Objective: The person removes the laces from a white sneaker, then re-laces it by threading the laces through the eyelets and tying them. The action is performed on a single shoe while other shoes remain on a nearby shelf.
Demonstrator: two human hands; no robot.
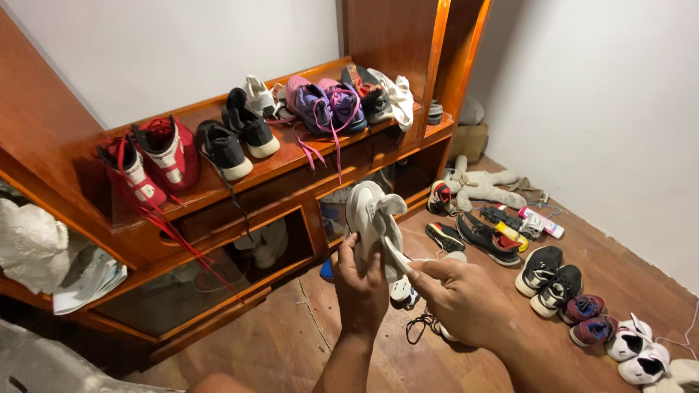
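Left hand (362, 280) fingers grip the white sneaker (373, 218) at its heel. Right hand (459, 291) fingers pinch its tongue. The sneaker is likely light and pliable; grasp the firmer heel.

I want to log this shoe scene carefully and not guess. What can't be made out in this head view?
- White shoe: its lower end is covered by the left hand.
- Right hand: hides the shoes on the floor beneath it; only a black lace shows.
- Lower shelf compartment: too dark to tell what is inside.
- White shoes at the bottom right corner: cut off by the frame edge.
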